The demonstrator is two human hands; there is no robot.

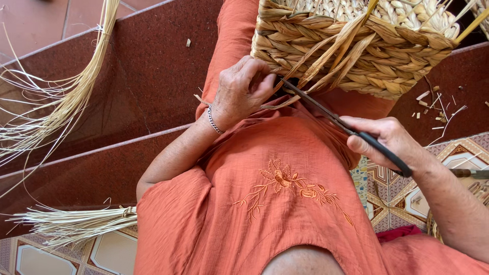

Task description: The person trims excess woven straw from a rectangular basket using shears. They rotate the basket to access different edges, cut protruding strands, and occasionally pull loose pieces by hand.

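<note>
Straw-coloured loose strands hang from the woven basket at upper centre, my left hand pinching them while scissors, gripped in my closed right hand, slant up-left to them.

Embroidered orange garment, silver bracelet

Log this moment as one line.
left hand: pinches loose straw strands | right hand: holds scissors, blades at strands | woven basket: on lap
</note>
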